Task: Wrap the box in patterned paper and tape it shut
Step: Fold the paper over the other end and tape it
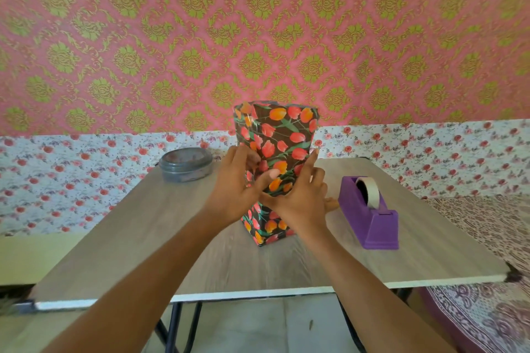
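We are reaching both bare forearms forward over the bench (pixel 137 241) and meeting at the middle of the box (pixel 265 228), which is standing upright on end at the centre of the bench. Our left hand (pixel 233 190) is gripping the patterned paper (pixel 276 135) from the left side: its fingers are curling round the left edge, and the thumb is lying straight across the front face, pressing the paper down. Our right hand (pixel 298 205) is resting against the right front of the box with its back turned to us. One finger is pointing straight up along the right edge while the others are bending at the knuckles. We cannot tell whether they are pinching the paper or only leaning on it.

The paper is looking glossy and dark, printed with red and orange tulips on green stems. It is creasing near our hands and standing loose and uneven at the top. The bench top is showing pale grey wood grain with a white edge. To the right a purple plastic tape dispenser (pixel 372 223) is sitting with a cream roll of tape (pixel 370 189) in it. At the far left a round, shallow grey container (pixel 185 166) with a lid is sitting.
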`<state>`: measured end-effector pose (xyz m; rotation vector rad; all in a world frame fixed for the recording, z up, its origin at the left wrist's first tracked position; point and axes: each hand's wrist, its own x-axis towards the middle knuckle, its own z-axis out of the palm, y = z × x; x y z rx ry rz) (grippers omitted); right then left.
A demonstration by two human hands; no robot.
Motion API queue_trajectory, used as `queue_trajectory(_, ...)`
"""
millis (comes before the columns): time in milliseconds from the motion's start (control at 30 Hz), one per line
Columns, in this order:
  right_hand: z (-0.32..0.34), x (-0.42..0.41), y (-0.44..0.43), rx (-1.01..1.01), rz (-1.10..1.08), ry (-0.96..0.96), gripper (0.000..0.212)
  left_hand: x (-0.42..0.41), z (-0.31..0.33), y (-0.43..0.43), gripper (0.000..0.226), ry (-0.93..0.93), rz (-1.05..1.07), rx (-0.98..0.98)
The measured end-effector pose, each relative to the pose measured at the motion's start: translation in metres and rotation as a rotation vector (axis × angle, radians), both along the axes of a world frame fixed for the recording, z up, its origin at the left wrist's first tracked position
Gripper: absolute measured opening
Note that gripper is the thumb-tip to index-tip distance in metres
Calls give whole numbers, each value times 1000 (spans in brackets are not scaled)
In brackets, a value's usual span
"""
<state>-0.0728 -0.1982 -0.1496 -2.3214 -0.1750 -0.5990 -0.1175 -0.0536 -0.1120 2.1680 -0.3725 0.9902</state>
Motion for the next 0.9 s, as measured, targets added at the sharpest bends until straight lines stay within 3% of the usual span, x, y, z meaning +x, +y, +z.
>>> queue_trajectory(67, 1, -2, 1, -22, -22, -4, 152, 5, -3, 0, 43, 38, 25, -23)
queue_trajectory(233, -1, -3, 4, -38, -41, -18, 153, 11, 15, -5, 27, 17, 78, -101)
queue_trajectory(433, -2, -1, 4, -25, -26, 2, 153, 21, 35, -8, 39, 233, -74, -371)
queue_trajectory(633, -3, 0, 1, -51, -31, 6, 151, 27, 46, -15, 34, 244, -139, -648)
queue_trajectory(733, -3, 0, 0, -58, -23, 14, 150, 31, 54, -11, 26, 169, -156, -642)
queue_trajectory(900, -4, 1, 3, -41, -45, 8, 151, 33, 78, -14, 52, 161, -196, -552)
